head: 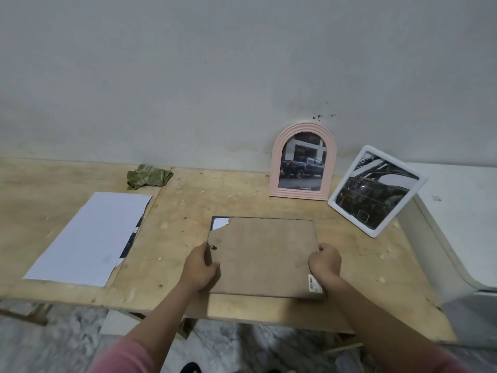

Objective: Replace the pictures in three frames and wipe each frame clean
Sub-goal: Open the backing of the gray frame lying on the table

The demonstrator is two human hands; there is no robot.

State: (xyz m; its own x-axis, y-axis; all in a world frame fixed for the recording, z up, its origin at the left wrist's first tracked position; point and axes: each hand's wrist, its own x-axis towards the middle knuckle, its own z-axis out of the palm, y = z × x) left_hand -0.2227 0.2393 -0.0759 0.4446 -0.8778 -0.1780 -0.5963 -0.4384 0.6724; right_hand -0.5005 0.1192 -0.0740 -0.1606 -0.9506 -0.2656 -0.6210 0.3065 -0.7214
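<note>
Matt brown fibreboard backing [265, 254], chipped at 11 o'clock; rough pale plywood tabletop [188, 211]; crumpled green cloth rag [148, 175]; glossy pink arched plastic frame [275, 168].

Scuffed plywood tabletop [188, 211] against a stained pale wall [188, 76], marbled grey floor [67, 340] below.

You see dim, flat, even light with soft shadows; beyond your right hand [325, 261] a white frame [376, 191] catches glare, and the bench [174, 230] edges bow.

"TOYOTA" printed on picture [305, 188] in pink arched frame [303, 160]; barcode sticker [314, 283] on frame backing [262, 254], digits unreadable.
</note>
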